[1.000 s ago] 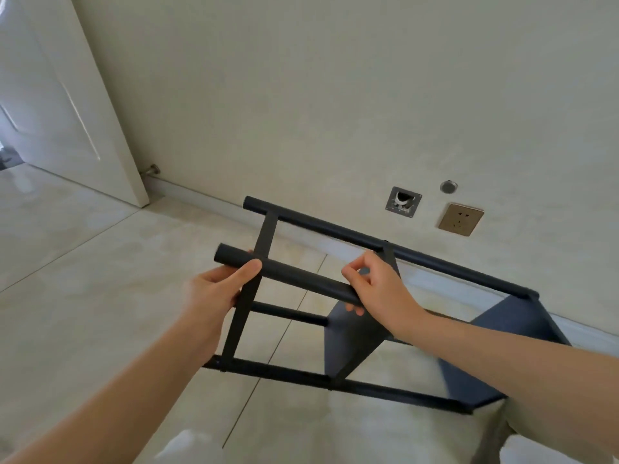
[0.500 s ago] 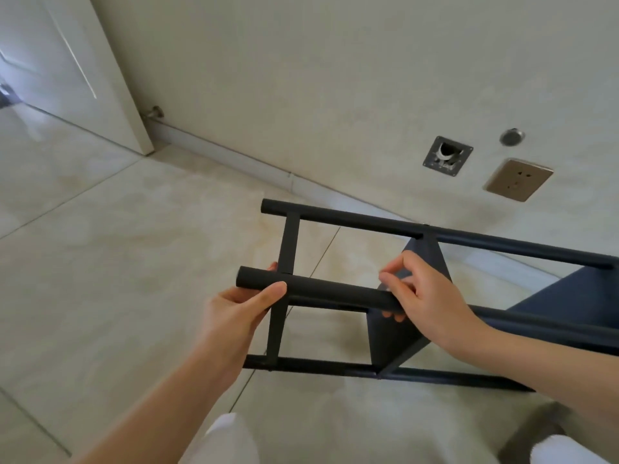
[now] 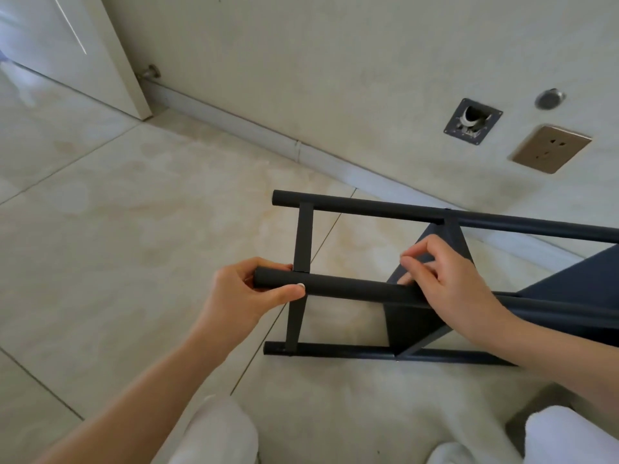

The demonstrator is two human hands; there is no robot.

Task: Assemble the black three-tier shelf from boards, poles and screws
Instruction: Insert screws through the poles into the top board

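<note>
The black three-tier shelf (image 3: 432, 289) lies on its side on the glossy beige tile floor (image 3: 117, 212), matte round poles joined by flat boards. The left hand (image 3: 248, 293) grips the end of the nearest pole (image 3: 348, 289); the right hand (image 3: 445, 279) curls over the same pole farther along, beside the middle board (image 3: 412, 323).

A: What is the supporting surface?

B: A floor (image 3: 140, 209) of glossy pale beige tiles with thin dark grout lines, meeting a light skirting board (image 3: 254, 135) at the wall.

A: What lies on it?

B: The black shelf frame (image 3: 335, 350), on its side; its lowest pole appears to rest on the tiles near the skirting board.
</note>
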